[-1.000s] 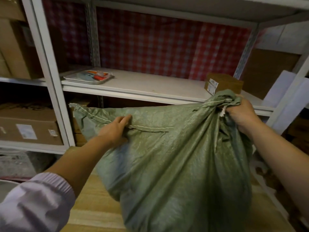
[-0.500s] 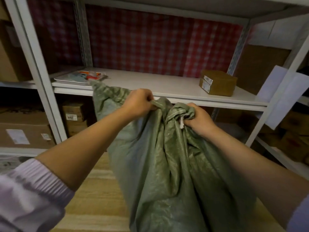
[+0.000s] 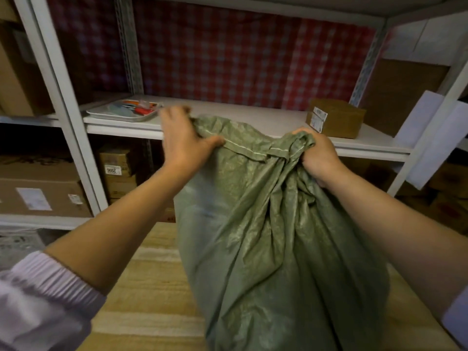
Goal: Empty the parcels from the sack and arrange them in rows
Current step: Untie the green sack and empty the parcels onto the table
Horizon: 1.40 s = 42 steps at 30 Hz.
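A tray (image 3: 119, 115) lies at the left of the white shelf (image 3: 253, 121). The left hand (image 3: 183, 143) pinches the hem of the green sack (image 3: 266, 236), which hangs before the shelf; the right hand (image 3: 317, 155) clutches its bunched mouth. A cardboard parcel (image 3: 335, 117) sits on the shelf, right.

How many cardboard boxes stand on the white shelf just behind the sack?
1: a small brown box at the shelf's right end. The sack may hide more.
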Each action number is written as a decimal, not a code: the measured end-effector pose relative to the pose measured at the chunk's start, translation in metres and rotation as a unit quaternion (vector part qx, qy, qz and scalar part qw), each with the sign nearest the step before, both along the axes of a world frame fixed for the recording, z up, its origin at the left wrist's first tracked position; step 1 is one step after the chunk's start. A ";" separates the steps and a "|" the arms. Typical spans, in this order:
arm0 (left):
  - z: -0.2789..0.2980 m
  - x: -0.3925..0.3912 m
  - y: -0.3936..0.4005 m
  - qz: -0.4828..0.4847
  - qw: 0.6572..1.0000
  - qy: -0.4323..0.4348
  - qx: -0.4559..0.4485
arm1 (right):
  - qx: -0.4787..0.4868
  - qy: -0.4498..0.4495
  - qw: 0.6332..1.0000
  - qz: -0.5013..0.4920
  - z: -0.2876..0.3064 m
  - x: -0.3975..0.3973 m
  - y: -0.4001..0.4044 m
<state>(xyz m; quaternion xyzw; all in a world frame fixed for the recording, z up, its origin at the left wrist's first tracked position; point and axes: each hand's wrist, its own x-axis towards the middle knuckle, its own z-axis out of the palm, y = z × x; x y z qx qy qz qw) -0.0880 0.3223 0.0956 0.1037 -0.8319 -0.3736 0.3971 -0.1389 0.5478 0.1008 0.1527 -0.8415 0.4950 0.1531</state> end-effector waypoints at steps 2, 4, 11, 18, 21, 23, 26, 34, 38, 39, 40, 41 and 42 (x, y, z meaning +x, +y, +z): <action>-0.004 -0.008 -0.019 -0.014 0.996 -0.059 0.070 | -0.024 0.004 1.000 -0.008 0.008 -0.001 -0.003; -0.009 -0.013 -0.025 -0.144 0.971 -0.086 0.173 | -0.103 -0.002 0.995 -0.005 0.020 -0.001 -0.005; 0.048 -0.025 -0.004 -0.200 0.968 0.058 0.139 | -0.178 0.078 0.980 -0.038 0.066 -0.005 0.005; 0.038 -0.018 0.014 -0.279 0.950 -0.106 0.087 | -0.039 0.048 0.996 -0.065 0.044 -0.017 0.032; 0.042 -0.015 0.008 -0.253 0.944 -0.210 -0.020 | -0.006 0.064 0.995 -0.070 0.047 -0.012 0.033; 0.056 -0.017 0.009 -0.168 0.972 -0.153 -0.050 | -0.016 0.091 0.994 -0.064 0.062 -0.009 0.029; 0.070 -0.026 0.013 -0.087 0.994 -0.038 -0.058 | -0.072 0.108 0.990 -0.053 0.081 -0.008 0.024; 0.014 0.007 0.062 -0.499 0.837 -0.153 0.166 | -0.072 0.082 0.992 -0.066 0.044 -0.005 0.011; -0.021 0.001 0.114 -0.444 0.869 -0.205 0.071 | -0.049 0.071 0.996 0.009 0.033 0.005 -0.025; -0.027 -0.005 0.119 -0.387 0.899 -0.197 0.055 | -0.052 0.076 0.996 0.022 0.031 0.007 -0.027; -0.033 -0.012 0.121 -0.334 0.923 -0.185 0.046 | -0.031 0.083 0.996 0.030 0.028 0.010 -0.027; -0.037 -0.018 0.120 -0.289 0.942 -0.170 0.030 | 0.001 0.088 0.995 0.038 0.027 0.013 -0.023; -0.041 -0.024 0.119 -0.249 0.954 -0.164 0.006 | 0.034 0.085 0.994 0.051 0.025 0.015 -0.015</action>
